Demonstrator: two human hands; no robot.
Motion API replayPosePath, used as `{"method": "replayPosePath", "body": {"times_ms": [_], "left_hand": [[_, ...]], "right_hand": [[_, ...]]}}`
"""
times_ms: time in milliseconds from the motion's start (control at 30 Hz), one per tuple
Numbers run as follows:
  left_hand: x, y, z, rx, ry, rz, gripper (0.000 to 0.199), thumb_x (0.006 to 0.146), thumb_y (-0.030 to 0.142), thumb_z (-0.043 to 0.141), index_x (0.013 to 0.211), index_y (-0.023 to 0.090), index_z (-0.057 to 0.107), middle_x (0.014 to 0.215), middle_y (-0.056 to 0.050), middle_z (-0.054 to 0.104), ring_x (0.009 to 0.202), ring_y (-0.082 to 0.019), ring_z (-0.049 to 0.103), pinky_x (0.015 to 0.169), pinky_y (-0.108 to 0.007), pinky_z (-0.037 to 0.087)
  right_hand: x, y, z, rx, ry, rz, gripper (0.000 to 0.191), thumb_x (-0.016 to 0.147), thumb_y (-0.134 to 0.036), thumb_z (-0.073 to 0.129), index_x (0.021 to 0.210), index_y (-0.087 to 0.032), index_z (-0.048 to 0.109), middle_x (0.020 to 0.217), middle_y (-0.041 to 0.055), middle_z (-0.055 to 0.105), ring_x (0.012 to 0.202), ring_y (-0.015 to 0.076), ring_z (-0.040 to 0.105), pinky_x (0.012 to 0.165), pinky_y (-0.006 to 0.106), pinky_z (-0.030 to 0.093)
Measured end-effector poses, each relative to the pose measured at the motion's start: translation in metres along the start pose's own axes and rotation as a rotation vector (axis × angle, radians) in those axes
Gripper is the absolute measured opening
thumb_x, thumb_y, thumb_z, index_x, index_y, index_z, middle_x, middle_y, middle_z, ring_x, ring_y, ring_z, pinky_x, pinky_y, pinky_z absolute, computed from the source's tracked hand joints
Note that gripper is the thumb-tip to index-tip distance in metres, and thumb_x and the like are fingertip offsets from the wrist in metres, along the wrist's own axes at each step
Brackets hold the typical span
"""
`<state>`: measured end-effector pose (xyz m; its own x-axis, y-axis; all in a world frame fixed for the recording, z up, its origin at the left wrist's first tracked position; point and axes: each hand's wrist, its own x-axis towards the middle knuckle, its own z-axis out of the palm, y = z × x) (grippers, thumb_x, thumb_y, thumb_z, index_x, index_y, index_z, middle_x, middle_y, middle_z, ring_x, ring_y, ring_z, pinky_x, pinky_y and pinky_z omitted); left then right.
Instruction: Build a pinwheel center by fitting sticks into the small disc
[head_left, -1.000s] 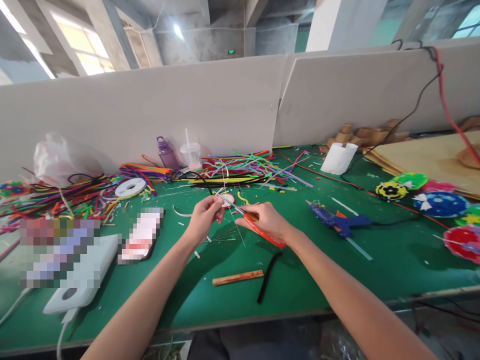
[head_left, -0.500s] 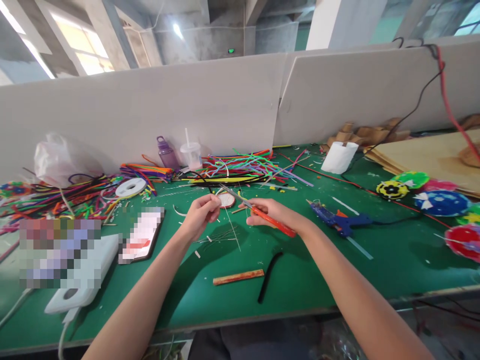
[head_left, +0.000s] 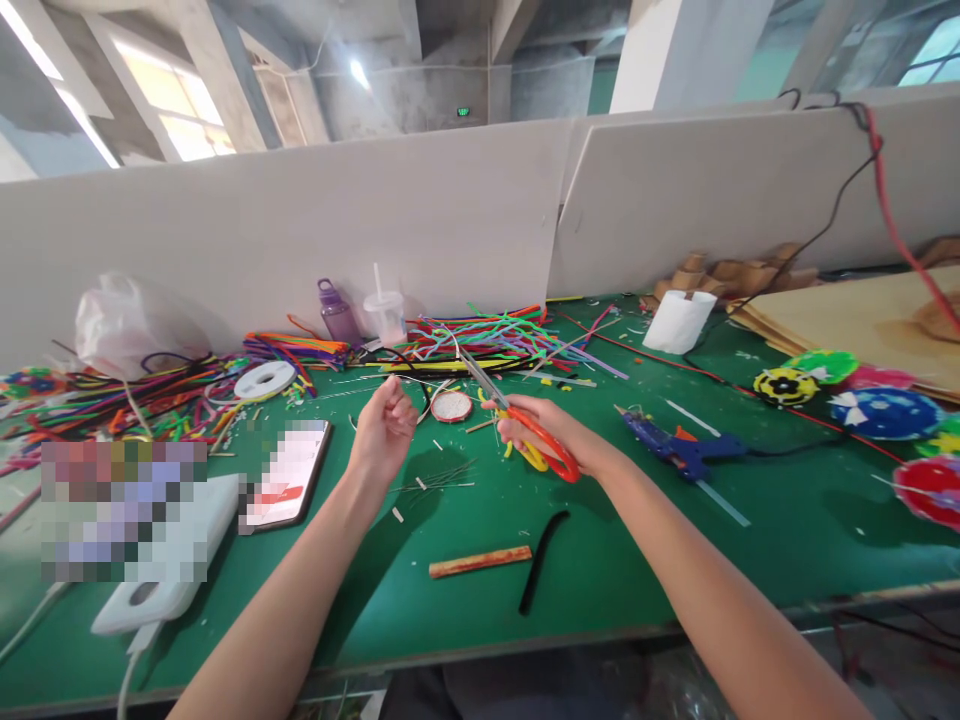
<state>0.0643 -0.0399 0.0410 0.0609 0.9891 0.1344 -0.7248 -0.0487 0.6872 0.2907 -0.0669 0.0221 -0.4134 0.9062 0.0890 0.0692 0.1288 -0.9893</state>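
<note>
My left hand is raised over the table with its fingers pinched; a thin pale strand seems to run from its fingertips toward the right. My right hand holds orange-handled scissors, their blades pointing up and to the left. A yellow bent piece shows beneath that hand. Between the hands lies a small round red-rimmed dish with pale contents. Thin wires lie on the green table below it.
Pipe cleaners are heaped at the back. A phone and white power bank lie left. A blue glue gun lies right, beside flower-like pieces. A brown stick and black strip lie in front.
My left hand has moved left, away from the scissors, and its fingers have curled more. The scissors have turned in my right hand, showing more of their handles and blades.
</note>
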Motion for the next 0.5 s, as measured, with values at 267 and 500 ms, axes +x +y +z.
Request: {"method": "replayPosePath", "body": {"times_ms": [267,500], "left_hand": [[-0.001,-0.004,-0.001,-0.044,0.059,-0.022,0.016,0.071,0.016,0.069,0.072,0.015,0.053,0.053,0.010,0.037,0.042,0.000,0.037,0.043,-0.012,0.034],[-0.010,-0.017,0.007,0.179,0.036,-0.025,0.024,0.068,0.025,0.071,0.061,0.015,0.050,0.050,0.009,0.037,0.043,-0.002,0.035,0.043,-0.015,0.032]], "right_hand": [[-0.002,-0.006,0.016,-0.457,0.038,-0.094,0.056,0.065,-0.048,0.073,0.112,-0.019,0.065,0.076,-0.0014,0.057,0.065,0.0119,0.044,0.063,0.024,0.038],[0.001,-0.002,0.020,-0.472,0.101,-0.141,0.060,0.066,-0.051,0.071,0.115,-0.017,0.065,0.076,-0.0001,0.057,0.066,0.0132,0.045,0.065,0.025,0.040]]}}
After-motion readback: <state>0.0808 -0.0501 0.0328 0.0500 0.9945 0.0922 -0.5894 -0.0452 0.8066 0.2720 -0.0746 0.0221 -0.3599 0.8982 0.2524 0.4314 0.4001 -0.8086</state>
